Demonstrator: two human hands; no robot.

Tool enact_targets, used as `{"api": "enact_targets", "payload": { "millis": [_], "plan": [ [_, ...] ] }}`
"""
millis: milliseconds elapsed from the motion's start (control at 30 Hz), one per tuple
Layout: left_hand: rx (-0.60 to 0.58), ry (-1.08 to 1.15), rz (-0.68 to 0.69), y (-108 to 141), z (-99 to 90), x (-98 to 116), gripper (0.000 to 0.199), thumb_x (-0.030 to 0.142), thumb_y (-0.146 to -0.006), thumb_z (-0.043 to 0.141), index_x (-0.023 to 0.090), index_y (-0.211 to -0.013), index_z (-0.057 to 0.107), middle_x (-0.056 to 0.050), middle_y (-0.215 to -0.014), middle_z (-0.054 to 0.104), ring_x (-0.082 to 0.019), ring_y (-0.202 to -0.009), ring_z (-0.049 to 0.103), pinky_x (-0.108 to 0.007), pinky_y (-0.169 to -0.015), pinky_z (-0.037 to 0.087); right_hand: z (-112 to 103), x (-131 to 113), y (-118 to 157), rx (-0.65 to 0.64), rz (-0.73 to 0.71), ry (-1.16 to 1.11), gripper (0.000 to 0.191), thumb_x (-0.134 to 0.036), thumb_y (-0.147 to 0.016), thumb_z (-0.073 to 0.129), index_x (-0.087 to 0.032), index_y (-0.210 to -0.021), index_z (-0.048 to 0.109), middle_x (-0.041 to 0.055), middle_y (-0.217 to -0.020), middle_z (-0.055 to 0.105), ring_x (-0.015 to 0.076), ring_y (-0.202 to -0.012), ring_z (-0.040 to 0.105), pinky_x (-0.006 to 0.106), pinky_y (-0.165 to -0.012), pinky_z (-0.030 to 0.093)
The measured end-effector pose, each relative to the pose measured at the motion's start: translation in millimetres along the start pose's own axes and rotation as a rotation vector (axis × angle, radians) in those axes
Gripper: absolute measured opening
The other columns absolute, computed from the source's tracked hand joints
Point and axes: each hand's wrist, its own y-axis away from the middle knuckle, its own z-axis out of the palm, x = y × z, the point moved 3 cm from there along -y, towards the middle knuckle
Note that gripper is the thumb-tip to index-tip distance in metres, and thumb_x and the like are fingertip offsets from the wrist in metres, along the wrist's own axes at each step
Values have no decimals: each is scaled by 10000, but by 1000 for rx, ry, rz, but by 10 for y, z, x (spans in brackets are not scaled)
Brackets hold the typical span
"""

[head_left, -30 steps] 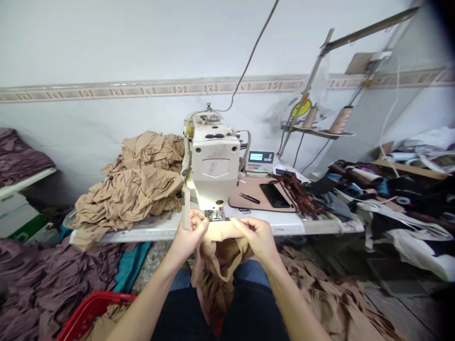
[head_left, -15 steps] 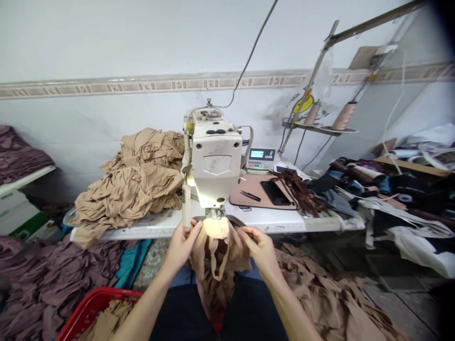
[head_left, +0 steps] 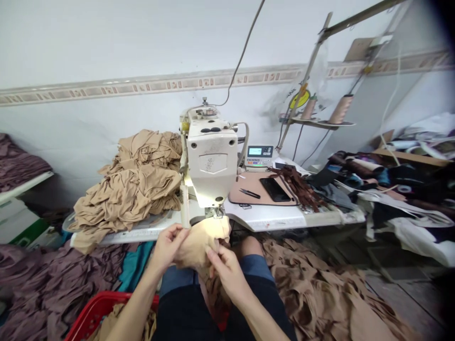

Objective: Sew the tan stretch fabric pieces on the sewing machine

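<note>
A tan piece of fabric (head_left: 194, 244) reaches from under the needle of a white sewing machine (head_left: 213, 161) down toward my lap, its upper end lit by the machine's lamp. My left hand (head_left: 169, 246) pinches the fabric's left edge between thumb and fingers. Lower and to the right, my right hand (head_left: 225, 267) grips the fabric's near edge, close to some dark brown material that hangs below. The presser foot (head_left: 217, 213) stands just above the cloth; whether it presses on it I cannot tell.
A tan fabric heap (head_left: 131, 175) lies left of the machine. Thread snips (head_left: 250, 193) and a phone (head_left: 274, 189) rest on a pinkish mat. Brown strips (head_left: 296, 184) lie farther right. A red basket (head_left: 92, 312) stands lower left; more tan cloth (head_left: 320, 289) spreads lower right.
My right hand has moved left and down, bringing its edge of the fabric inward. My left hand has shifted slightly left and down, and the fabric now stretches toward it.
</note>
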Motion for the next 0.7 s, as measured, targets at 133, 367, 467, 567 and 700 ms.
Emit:
{"api": "enact_targets", "payload": {
  "millis": [133, 367, 467, 567, 700],
  "plan": [
    [-136, -6, -36, 274, 172, -104, 529, 667, -886, 750, 150, -776, 764, -30, -695, 694, -168, -633, 590, -249, -619, 474, -195, -104, 130, 11, 66, -30, 543, -714, -888, 760, -192, -804, 638, -61, -559, 535, 87, -414, 443, 211, -425, 306],
    [-341, -11, 57, 499, 197, -66, 345, 490, -925, 780, 161, -824, 806, -73, -864, 693, -191, -776, 631, -254, -681, 490, -451, -581, 359, -180, 34, 304, 463, -503, -930, 754, -189, -624, 606, -60, -548, 437, 102, -503, 375, 238, -477, 284],
    [-311, 2, 27, 545, 242, -12, 249, 423, -942, 766, 184, -997, 806, -85, -990, 730, -180, -782, 621, -255, -696, 494, -323, -715, 385, -355, -112, 543, 441, -332, -926, 762, -194, -543, 594, -63, -549, 443, 107, -538, 375, 241, -519, 306],
    [-651, -18, -56, 732, 476, 4, 224, 338, -883, 812, 187, -1049, 800, -58, -978, 737, -163, -738, 581, -246, -672, 474, -243, -711, 394, -495, -245, 706, 414, -311, -836, 876, -196, -524, 630, -88, -511, 437, 90, -510, 348, 234, -495, 259],
    [-958, -47, -161, 977, 632, -51, 271, 377, -880, 817, 153, -764, 719, 35, -657, 538, -117, -614, 426, -226, -574, 344, -403, -632, 408, -579, -151, 706, 257, -303, -826, 888, -202, -628, 759, -113, -454, 416, 70, -450, 334, 220, -463, 225]
  ]
}}
